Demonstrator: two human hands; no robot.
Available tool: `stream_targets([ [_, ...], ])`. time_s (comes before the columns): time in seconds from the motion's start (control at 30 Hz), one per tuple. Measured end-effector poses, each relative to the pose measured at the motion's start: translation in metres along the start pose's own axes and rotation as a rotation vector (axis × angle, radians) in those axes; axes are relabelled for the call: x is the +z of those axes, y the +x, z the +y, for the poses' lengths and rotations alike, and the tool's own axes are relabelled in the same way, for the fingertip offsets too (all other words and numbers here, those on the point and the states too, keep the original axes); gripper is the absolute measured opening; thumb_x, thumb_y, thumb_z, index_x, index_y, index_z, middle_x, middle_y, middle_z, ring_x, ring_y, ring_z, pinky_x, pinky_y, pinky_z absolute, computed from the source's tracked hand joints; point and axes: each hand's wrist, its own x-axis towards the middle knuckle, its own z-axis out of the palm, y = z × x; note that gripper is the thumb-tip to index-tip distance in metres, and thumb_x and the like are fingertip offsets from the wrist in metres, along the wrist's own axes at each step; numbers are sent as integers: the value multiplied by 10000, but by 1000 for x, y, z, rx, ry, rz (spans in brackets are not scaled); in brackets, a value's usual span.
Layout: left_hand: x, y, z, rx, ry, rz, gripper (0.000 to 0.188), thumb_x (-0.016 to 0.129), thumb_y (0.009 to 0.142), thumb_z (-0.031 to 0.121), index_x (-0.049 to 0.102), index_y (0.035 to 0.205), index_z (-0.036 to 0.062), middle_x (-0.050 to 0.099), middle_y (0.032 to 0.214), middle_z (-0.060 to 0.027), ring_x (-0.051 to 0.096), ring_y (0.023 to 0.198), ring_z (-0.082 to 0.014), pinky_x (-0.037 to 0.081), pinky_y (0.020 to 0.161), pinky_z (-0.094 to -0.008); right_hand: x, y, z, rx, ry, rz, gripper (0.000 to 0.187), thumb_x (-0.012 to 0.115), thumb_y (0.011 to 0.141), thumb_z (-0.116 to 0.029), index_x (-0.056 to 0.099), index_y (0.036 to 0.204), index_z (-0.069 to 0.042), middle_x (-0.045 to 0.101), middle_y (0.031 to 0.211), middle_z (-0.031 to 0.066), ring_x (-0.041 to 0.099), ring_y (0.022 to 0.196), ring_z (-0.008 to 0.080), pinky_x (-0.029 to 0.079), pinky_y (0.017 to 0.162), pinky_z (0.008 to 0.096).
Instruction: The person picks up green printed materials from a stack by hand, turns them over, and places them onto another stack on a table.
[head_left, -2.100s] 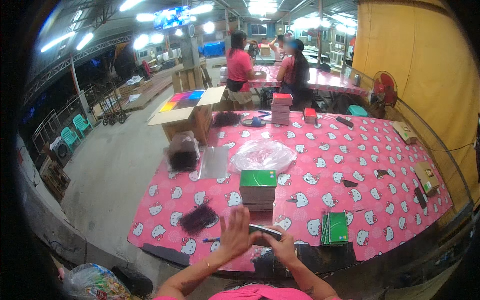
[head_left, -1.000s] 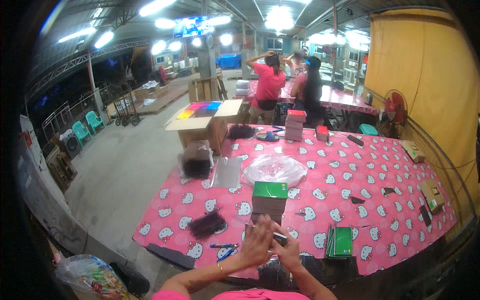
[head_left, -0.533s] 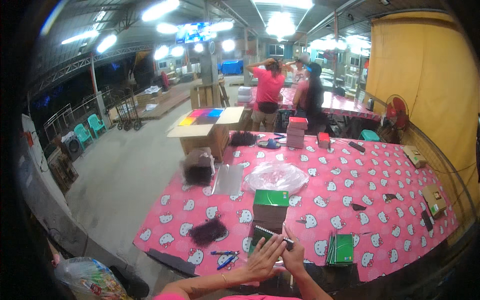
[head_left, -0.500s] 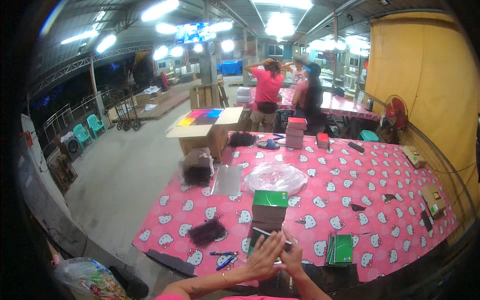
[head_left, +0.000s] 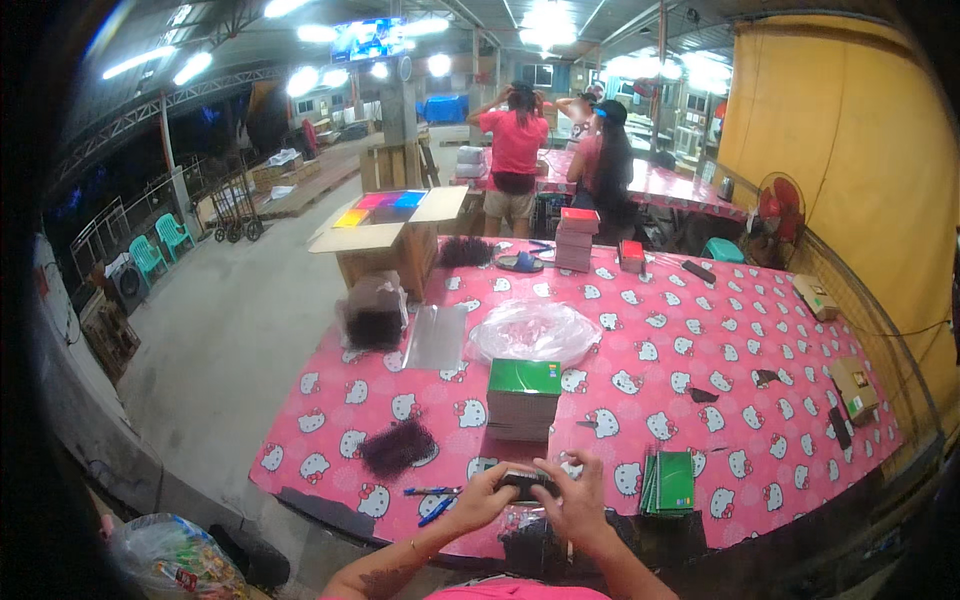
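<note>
Low over the table's near edge, my left hand (head_left: 487, 502) and my right hand (head_left: 580, 500) grip a small notebook (head_left: 528, 484) from both sides, fingers curled round it. It is tilted so that mainly its dark edge shows; the fingers hide most of its cover. Just beyond them stands a tall stack of green-covered notebooks (head_left: 525, 376). To the right, several green spiral notebooks (head_left: 670, 482) lie in a small overlapping pile. A heap of black binding coils (head_left: 398, 447) is left of my hands, with a blue-handled tool (head_left: 437, 508) closer to me.
A crumpled clear plastic bag (head_left: 535, 333) and a clear sheet (head_left: 435, 337) lie beyond the stack. An open carton (head_left: 385, 245) stands at the far left corner, red-topped stacks (head_left: 576, 240) at the back. Two people stand at another table beyond; a red fan (head_left: 780, 210) is at right.
My hands have gone from flat and pressed together over the notebook to gripping it at both sides, with it tilted up. The whole view has shifted slightly.
</note>
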Motion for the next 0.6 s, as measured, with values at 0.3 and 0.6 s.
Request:
stream_targets([
  [0.3,-56,-23,-122,203,893,219,551,758,812,201,541,1295,47,538,1310,-237,513,1239,-421,437,1020,-494,45,-14,56,-2,-140,-195,263,702,885,-223,653,1120,-117,633,891,116,652,828,344,517,699,471],
  [0.6,-90,-87,-134,47,1323,223,527,656,916,310,517,1361,62,560,1299,-220,518,1230,-406,427,964,-482,84,-6,83,39,-169,-151,192,696,880,-203,674,1048,-113,649,941,98,659,864,316,521,724,446],
])
